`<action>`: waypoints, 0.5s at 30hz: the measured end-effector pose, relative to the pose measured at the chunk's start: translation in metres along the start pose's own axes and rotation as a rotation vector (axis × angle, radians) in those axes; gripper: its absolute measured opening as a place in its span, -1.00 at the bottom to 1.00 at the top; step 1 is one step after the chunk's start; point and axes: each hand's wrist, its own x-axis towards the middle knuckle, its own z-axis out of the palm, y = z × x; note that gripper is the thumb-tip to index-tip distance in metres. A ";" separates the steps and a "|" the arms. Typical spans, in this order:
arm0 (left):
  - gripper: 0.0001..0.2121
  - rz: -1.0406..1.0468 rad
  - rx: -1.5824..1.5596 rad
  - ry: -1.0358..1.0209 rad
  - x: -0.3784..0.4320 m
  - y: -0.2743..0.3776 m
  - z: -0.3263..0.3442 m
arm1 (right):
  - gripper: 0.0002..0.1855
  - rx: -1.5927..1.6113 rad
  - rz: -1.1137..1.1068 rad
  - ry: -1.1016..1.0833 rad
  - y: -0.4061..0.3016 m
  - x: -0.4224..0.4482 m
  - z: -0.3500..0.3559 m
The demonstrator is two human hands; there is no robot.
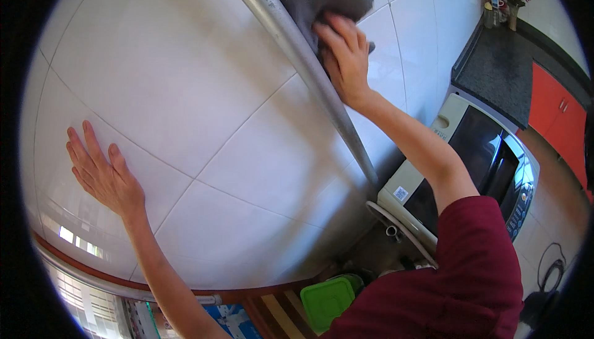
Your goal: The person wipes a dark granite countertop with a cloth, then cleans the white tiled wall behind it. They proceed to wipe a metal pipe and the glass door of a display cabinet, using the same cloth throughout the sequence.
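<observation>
My right hand [345,58] presses a dark grey cloth [320,2] against the white tiled wall [241,162], just right of a metal pipe [297,56]. The fingers are bent over the cloth and look slightly blurred, and part of the cloth lies behind the pipe. My left hand [106,172] rests flat on the tiles at the left, fingers apart, holding nothing. Between the two hands the pipe runs slantwise from the top of the view down towards the washing machine [445,121].
A grey hose [403,230] curves beside the washing machine. A dark stone countertop [501,70] with red cabinets [557,111] stands at the right, bearing a vase of flowers [513,9]. Below are a green plastic lid [327,302] and a striped wooden surface [278,316]. A black cable [552,269] lies on the floor.
</observation>
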 end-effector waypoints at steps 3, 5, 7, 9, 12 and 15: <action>-0.51 -0.007 -0.007 0.011 0.006 0.005 -0.001 | -0.60 0.028 -0.092 -0.164 0.019 -0.070 -0.028; -0.49 -0.005 0.007 0.010 0.005 0.001 0.001 | -0.65 0.092 -0.053 -0.388 0.033 -0.118 -0.053; -0.49 -0.002 0.010 0.011 0.002 -0.001 0.000 | -0.63 0.065 -0.053 -0.564 0.038 -0.145 -0.079; -0.50 0.004 0.009 0.017 0.002 -0.005 -0.001 | -0.61 -0.012 -0.076 -0.728 0.044 -0.156 -0.095; -0.52 -0.019 -0.013 -0.001 0.002 -0.001 -0.003 | -0.59 -0.113 0.041 -0.701 0.052 -0.148 -0.098; -0.52 -0.062 -0.034 -0.032 0.004 0.002 -0.007 | -0.49 -0.056 0.173 -0.346 0.066 -0.111 -0.069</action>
